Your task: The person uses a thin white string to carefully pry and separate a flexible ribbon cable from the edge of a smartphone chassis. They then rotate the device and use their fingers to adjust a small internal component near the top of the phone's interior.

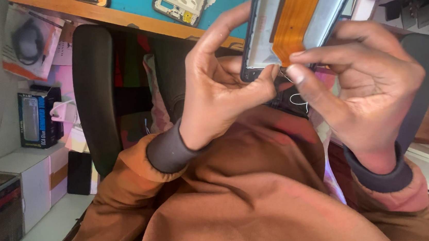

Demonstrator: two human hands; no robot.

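Observation:
I hold an opened phone display assembly (268,23) with a dark frame, pale metal back and a wide orange flex cable (298,10) running down it. My left hand (217,89) grips its lower corner, thumb and fingers pressed on the frame edge. My right hand (366,86) pinches the bottom end of the orange flex cable between thumb and forefinger, next to the left thumb. Both wrists wear brown sleeves with grey cuffs.
A black chair back (96,94) stands behind my hands. Above it, a wooden-edged desk (128,19) with a teal mat carries a stripped phone frame (181,2). Boxes (38,118) and packages line the left wall shelf. Small parts sit at the upper right.

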